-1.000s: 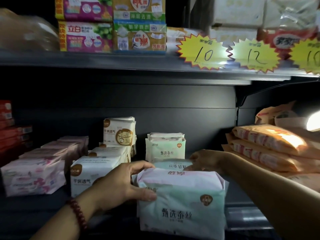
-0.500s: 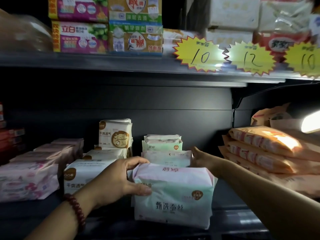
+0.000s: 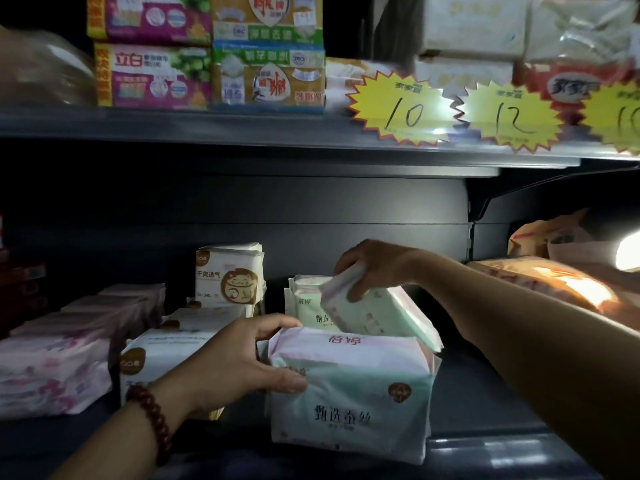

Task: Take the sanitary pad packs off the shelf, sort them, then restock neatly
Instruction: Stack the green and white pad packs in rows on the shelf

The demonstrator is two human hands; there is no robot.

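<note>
A mint-and-pink pad pack [image 3: 353, 400] stands at the front of the dark shelf [image 3: 485, 403]. My left hand [image 3: 235, 362] grips its left end, thumb on the front face. My right hand [image 3: 374, 268] holds a second mint pack [image 3: 381, 317] by its top edge, lifted and tilted above the front pack. Behind it a third mint pack [image 3: 304, 306] stands upright. To the left are white packs with a cat logo [image 3: 228, 275] and a white pack [image 3: 156, 355] partly hidden by my left hand.
Pale pink packs [image 3: 52, 372] lie at the left. Orange packs [image 3: 554, 285] are stacked at the right under a bright light. The upper shelf [image 3: 242, 123] carries soap boxes and yellow price tags [image 3: 401, 109].
My right hand has taken hold of the middle mint pack and lifted it up, tilting it. My left hand stays on the front pack.
</note>
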